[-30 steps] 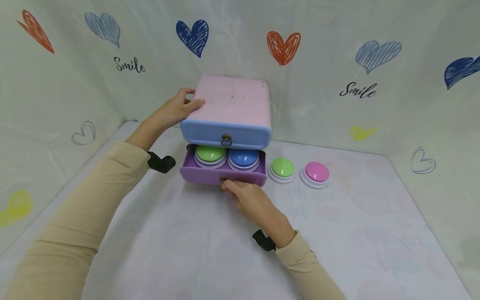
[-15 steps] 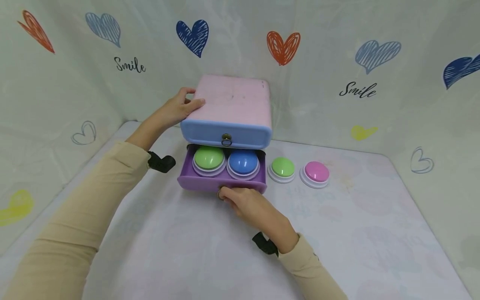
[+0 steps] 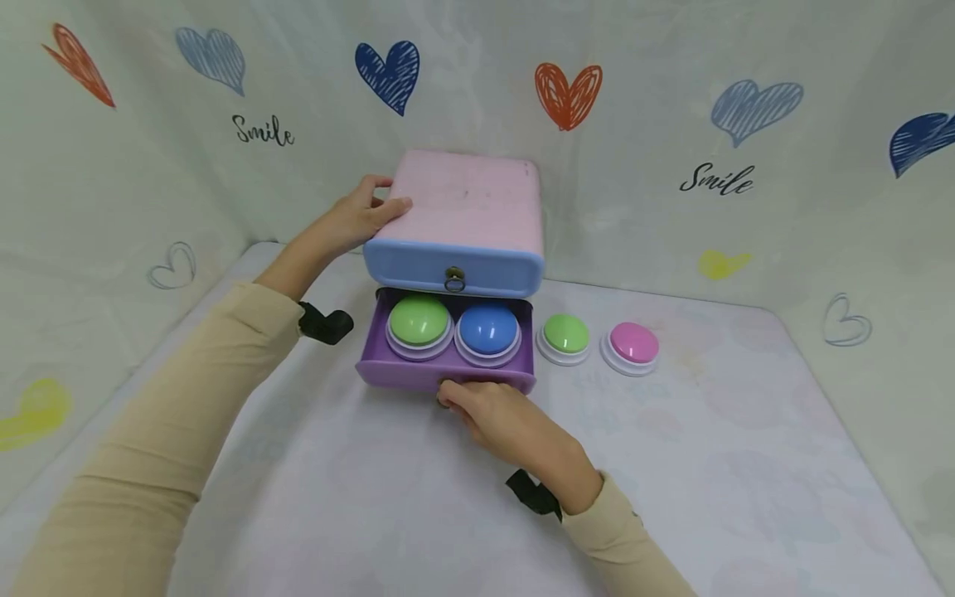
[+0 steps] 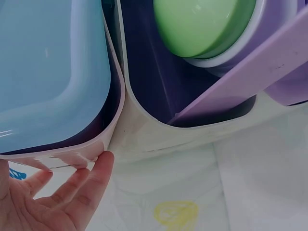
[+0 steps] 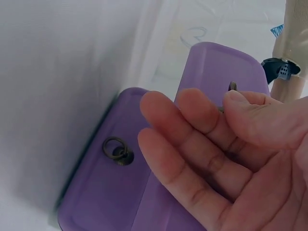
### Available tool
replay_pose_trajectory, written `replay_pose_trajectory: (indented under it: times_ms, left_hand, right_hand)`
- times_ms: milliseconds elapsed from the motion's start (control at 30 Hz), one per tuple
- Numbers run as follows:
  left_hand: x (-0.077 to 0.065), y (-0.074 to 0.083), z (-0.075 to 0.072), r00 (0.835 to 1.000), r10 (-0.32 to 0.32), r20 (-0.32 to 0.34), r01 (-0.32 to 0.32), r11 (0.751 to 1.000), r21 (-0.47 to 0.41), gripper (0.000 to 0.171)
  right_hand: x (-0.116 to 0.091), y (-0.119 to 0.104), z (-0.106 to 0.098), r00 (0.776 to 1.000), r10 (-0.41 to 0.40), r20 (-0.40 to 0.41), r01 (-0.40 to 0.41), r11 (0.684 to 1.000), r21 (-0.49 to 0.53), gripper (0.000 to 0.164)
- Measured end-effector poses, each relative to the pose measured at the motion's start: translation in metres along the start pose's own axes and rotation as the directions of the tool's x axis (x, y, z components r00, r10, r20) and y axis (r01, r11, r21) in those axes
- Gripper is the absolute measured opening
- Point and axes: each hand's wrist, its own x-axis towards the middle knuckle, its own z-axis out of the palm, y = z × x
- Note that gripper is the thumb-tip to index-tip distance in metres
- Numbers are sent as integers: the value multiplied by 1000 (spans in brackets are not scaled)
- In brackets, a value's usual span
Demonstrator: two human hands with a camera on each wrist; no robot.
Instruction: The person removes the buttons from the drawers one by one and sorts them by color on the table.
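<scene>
A small chest has a pink top and a blue drawer with a brass ring. Below it a purple drawer stands pulled out, with a green domed push button and a blue one side by side inside. My right hand pinches this drawer's ring pull between thumb and forefinger, the other fingers loosely bent. My left hand rests on the chest's left side, thumb over the top; in the left wrist view its fingers lie nearly straight against the pink wall.
Right of the chest, a second green push button and a pink one sit on the white tabletop. Another purple drawer front with its own ring shows in the right wrist view. A heart-printed curtain hangs behind.
My right hand has drawn the purple drawer further out toward me, bringing the green and blue buttons in it more fully into view. The left hand stays in place on the chest.
</scene>
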Motion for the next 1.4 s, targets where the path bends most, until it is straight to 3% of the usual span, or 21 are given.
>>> replay_pose_trajectory:
  times_ms: [333,1100,1400]
  left_hand:
    - [0,2,1,1000,1,4,-1,1000,9,77]
    - [1,0,3,1000,6,2,-6,1000,0,77]
    - [-1,1,2,1000,12,-6,-12,1000,1,76]
  right_hand:
    - [-6,-11,-5,995,8,104,-13,999,49,10]
    - [-11,-28,-1,977,13,211,-1,998,-57,5]
    - [-12,-30,1,979,29,202,-16,998,-68,3]
